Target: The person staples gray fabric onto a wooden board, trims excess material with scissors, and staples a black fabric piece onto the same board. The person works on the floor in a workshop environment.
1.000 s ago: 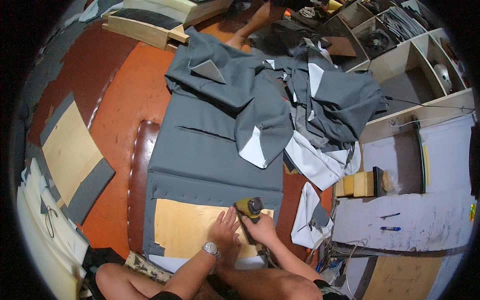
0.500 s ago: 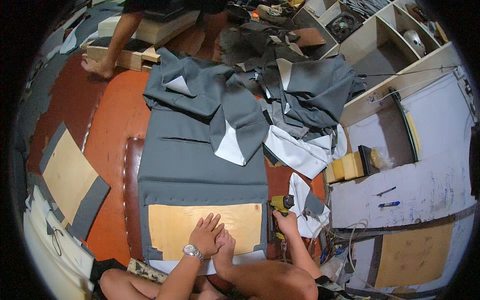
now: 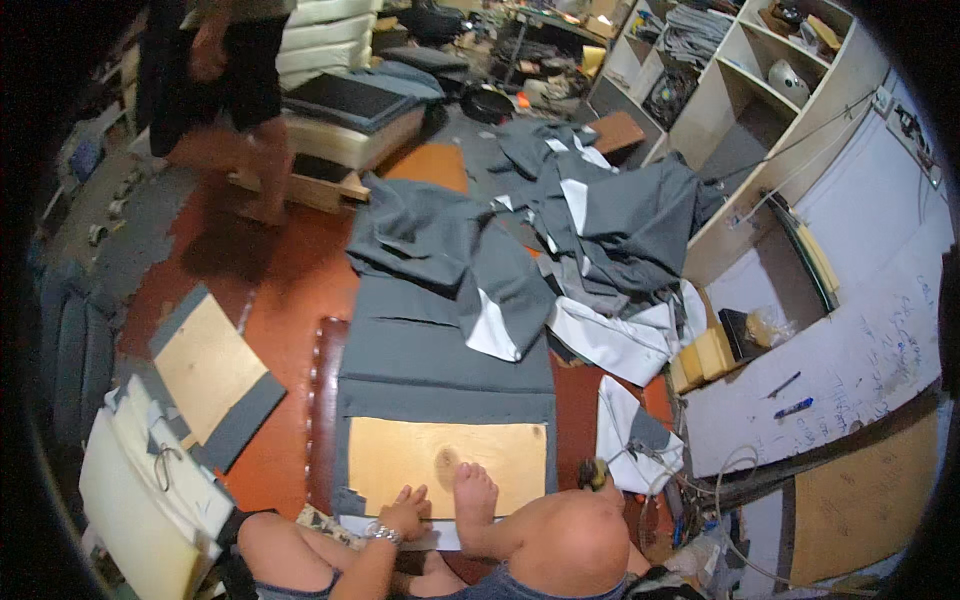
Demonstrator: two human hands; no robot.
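Plywood panel [image 3: 447, 465] on grey fabric [image 3: 440, 370], on the floor just ahead of me.
Stiff, light board over limp cloth: I'd grip its near edge. Left hand [image 3: 405, 512] lies spread there beside my foot [image 3: 472, 495]; right hand's state I cannot tell.

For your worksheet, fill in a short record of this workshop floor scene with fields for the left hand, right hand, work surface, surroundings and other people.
Left hand: left hand rests flat on the near edge of the plywood panel
Right hand: hidden behind the knee
Work surface: panel lies on grey fabric; a bare foot presses it
Surroundings: fabric heap, wooden shelves
Other people: person standing at far left
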